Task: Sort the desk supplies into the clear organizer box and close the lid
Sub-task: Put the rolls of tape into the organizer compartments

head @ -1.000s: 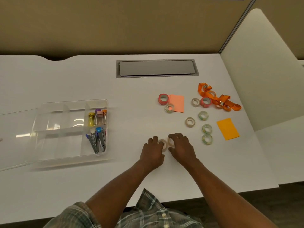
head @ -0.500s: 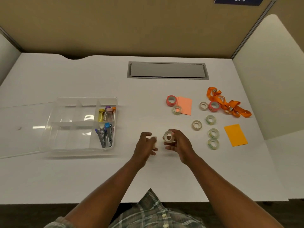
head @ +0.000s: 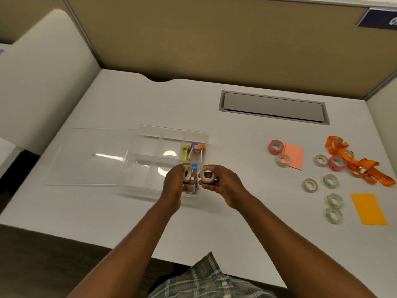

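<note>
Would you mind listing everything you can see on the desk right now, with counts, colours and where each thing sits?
organizer box: one, clear, desk left of centre, lid off
lid: one, clear, flat on the desk, left of the box
capped tubes: several, yellow, purple, pink and orange caps, box's far right compartment
held tape rolls: two, whitish, one in each hand, over the box's near right corner
loose tape rolls: nine, whitish, greenish and pink-red, desk right
sticky pads: two, one orange near right, one salmon farther back
lanyard: one, orange, bunched, far right
cable hatch: one, grey, desk rear
left hand: closed on a roll
right hand: closed on a roll
</note>
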